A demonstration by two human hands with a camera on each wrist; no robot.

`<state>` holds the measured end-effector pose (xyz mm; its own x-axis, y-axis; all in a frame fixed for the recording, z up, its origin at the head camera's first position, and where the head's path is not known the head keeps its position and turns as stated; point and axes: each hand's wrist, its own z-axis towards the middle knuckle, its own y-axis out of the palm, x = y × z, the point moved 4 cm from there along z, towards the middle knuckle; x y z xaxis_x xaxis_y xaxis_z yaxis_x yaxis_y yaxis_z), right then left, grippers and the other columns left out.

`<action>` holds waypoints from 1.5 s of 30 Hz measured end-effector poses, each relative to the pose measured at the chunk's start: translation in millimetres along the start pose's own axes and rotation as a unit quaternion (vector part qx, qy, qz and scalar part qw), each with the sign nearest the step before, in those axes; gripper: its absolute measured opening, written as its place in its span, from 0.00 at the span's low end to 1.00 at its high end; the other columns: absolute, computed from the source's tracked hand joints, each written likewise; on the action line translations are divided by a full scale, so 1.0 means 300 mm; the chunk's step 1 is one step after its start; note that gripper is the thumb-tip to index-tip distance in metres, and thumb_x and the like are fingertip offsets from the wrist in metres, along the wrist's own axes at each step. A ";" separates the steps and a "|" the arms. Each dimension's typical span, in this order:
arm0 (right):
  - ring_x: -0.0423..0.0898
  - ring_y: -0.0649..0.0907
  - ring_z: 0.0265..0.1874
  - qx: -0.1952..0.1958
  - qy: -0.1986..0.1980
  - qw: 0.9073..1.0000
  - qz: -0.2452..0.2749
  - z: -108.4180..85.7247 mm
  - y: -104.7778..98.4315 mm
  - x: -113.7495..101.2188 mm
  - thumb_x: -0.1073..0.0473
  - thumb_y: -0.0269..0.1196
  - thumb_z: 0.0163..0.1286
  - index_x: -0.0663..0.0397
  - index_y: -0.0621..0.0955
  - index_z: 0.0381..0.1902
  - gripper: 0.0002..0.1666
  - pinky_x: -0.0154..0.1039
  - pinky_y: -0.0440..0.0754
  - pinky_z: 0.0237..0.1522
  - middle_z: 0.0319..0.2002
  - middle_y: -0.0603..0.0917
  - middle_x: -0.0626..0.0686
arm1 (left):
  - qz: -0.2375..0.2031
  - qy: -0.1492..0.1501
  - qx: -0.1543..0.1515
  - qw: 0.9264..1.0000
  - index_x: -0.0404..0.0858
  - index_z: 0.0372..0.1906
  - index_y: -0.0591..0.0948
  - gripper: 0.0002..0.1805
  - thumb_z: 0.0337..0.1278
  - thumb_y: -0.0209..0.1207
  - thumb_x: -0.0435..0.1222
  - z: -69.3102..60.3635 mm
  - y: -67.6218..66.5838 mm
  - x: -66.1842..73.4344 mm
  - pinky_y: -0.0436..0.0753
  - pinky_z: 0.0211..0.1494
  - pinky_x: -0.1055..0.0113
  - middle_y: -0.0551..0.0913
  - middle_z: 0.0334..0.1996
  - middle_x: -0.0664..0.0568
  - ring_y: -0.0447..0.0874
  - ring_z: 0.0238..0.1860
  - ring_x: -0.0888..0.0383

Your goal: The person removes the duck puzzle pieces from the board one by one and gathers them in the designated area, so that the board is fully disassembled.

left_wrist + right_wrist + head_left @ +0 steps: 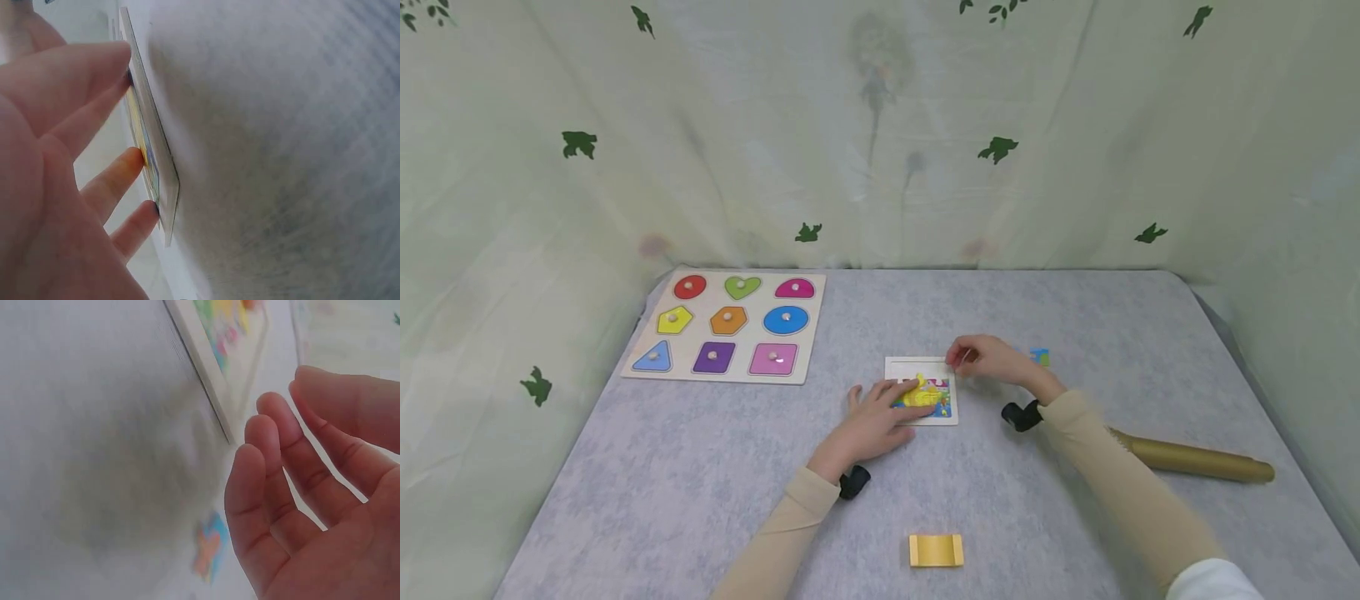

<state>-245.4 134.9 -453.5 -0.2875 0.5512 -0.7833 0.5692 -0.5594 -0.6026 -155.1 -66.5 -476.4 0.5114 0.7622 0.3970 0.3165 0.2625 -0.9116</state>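
A small white-framed jigsaw puzzle [921,362] with a yellow figure in its picture lies mid-table. My left hand [868,418] rests on it with fingers spread; in the left wrist view several fingertips [134,156] touch the picture's surface. Over the puzzle's upper right corner hovers my right hand [992,360], its fingers bent loosely. In the right wrist view the thumb is close to the index finger, and I see nothing held in that hand [325,481]. A loose puzzle piece [1040,357], blue and green, lies beyond the right wrist, partly hidden by it.
A shape board [745,333] with several coloured knobbed pieces lies at the back left. Near the front is a yellow curved-top block [936,551]. A brown-gold tube-like object [1198,460] lies at the right, partly behind the right sleeve. Patterned cloth [880,200] surrounds the table.
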 end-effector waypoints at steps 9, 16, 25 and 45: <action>0.45 0.75 0.34 0.013 0.001 0.997 -0.079 0.023 0.112 -0.026 0.71 0.65 0.57 0.56 0.80 0.37 0.11 0.39 0.74 0.39 0.34 0.78 0.48 | 0.010 0.005 0.005 1.000 0.59 0.66 0.72 0.23 0.67 0.54 0.46 -0.003 0.008 0.000 0.49 0.59 0.31 0.58 0.72 0.52 0.52 0.70 0.46; 0.45 0.71 0.31 0.012 -0.022 0.994 -0.108 0.030 0.129 -0.045 0.77 0.63 0.52 0.56 0.78 0.36 0.16 0.39 0.71 0.35 0.30 0.73 0.50 | 0.015 0.004 0.013 1.000 0.60 0.65 0.73 0.22 0.68 0.54 0.45 -0.001 0.008 0.001 0.50 0.59 0.30 0.59 0.71 0.53 0.54 0.69 0.46; 0.44 0.73 0.30 0.015 -0.018 0.996 -0.090 0.034 0.128 -0.041 0.75 0.60 0.59 0.52 0.76 0.35 0.13 0.38 0.72 0.33 0.30 0.75 0.48 | 0.002 -0.007 0.002 1.000 0.59 0.65 0.73 0.22 0.68 0.54 0.45 0.002 0.005 0.004 0.48 0.59 0.29 0.59 0.71 0.52 0.53 0.69 0.45; 0.47 0.74 0.24 0.077 0.037 0.996 0.001 -0.004 0.039 -0.012 0.75 0.57 0.62 0.55 0.77 0.37 0.11 0.37 0.73 0.27 0.31 0.75 0.53 | 0.027 -0.019 -0.014 0.999 0.62 0.65 0.73 0.23 0.67 0.55 0.44 0.014 -0.005 0.015 0.46 0.60 0.29 0.59 0.71 0.54 0.53 0.69 0.46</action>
<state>-236.8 127.1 -457.6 -0.2258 0.5903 -0.7749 0.4429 -0.6463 -0.6214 -156.4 -60.9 -473.7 0.4972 0.7973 0.3423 0.3123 0.2036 -0.9279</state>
